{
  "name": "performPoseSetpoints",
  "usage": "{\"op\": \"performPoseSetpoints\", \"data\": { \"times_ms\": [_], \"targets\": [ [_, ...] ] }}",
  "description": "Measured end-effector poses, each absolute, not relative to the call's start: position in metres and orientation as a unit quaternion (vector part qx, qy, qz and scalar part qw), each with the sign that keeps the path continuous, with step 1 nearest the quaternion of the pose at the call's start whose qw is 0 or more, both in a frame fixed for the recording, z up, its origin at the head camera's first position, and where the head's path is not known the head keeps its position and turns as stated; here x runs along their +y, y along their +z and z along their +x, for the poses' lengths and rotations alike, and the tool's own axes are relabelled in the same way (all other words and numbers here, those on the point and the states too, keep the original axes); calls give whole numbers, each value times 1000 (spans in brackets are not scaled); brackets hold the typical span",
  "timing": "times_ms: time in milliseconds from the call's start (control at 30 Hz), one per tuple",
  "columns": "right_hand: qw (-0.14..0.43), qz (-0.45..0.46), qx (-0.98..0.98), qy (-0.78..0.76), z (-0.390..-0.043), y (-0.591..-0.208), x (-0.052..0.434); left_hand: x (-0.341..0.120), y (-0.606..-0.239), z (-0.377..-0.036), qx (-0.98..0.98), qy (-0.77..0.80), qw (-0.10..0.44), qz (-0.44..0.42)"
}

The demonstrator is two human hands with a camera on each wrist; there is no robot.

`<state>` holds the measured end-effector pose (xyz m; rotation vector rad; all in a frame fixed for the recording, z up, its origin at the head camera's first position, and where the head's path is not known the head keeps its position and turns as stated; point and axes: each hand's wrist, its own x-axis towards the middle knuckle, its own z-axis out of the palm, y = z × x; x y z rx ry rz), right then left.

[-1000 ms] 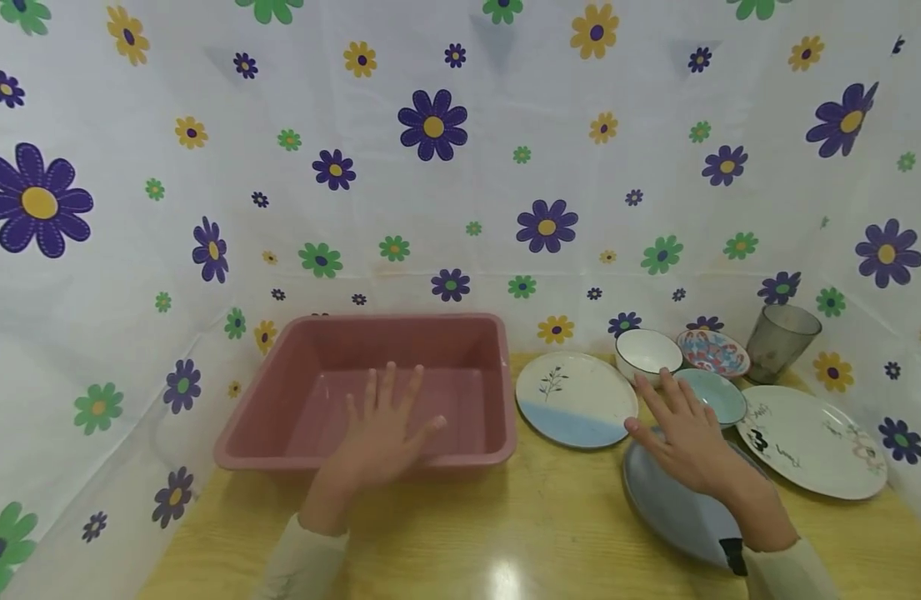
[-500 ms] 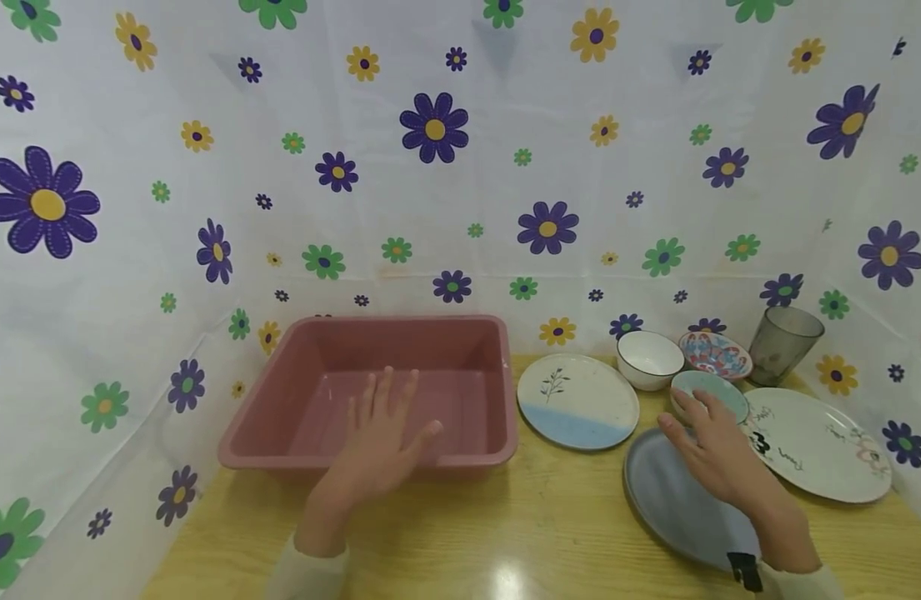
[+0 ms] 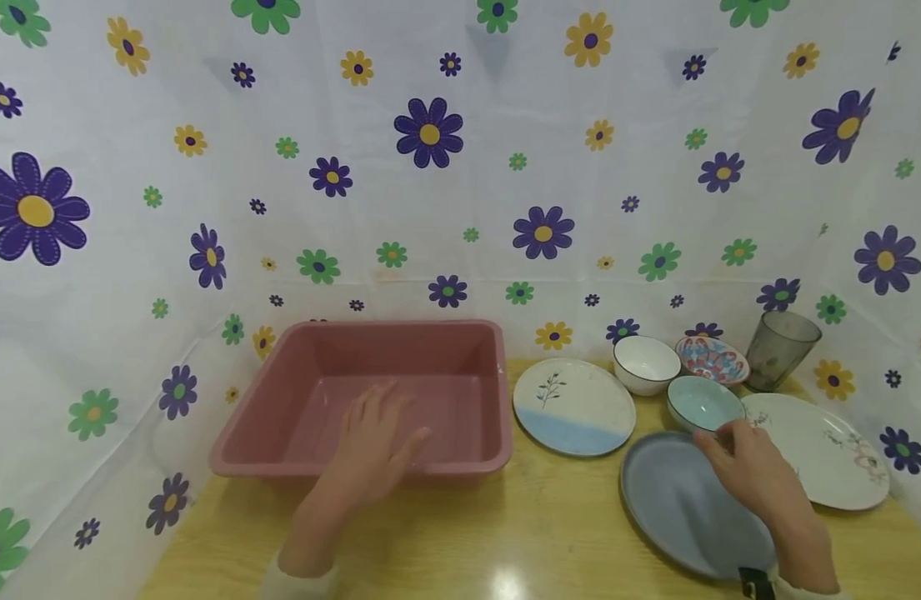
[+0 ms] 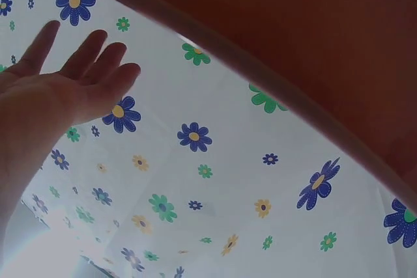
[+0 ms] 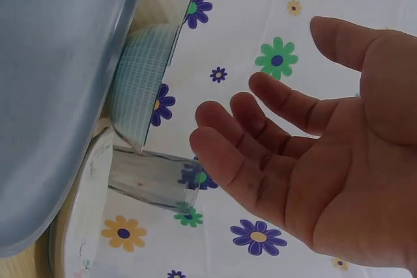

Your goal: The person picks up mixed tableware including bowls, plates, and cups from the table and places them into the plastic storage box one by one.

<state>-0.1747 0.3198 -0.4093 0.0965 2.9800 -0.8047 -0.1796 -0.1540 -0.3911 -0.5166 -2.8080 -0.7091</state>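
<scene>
Left: pink plastic basin on the wooden table; the left hand hovers over its near rim, fingers straight and spread, holding nothing. Centre: blue-and-white plate. Right: the right hand, fingers loosely extended and empty, hangs above the grey-blue plate, fingertips just beside the small teal bowl. Judged step: reaching for a dish, grasp not yet made. The next move likely calls for closing the fingers on the bowl's rim without knocking the neighbouring white bowl.
</scene>
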Motion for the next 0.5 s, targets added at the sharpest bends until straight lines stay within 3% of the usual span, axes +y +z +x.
{"op": "performPoseSetpoints", "data": {
  "times_ms": [267,500],
  "targets": [
    [90,27,964,-250,-173,-419,335,-157,-394,-172,-928,-245,172,-222],
    [114,40,965,-234,-172,-427,344,-157,-397,-170,-919,-248,202,-231]
  ]
}}
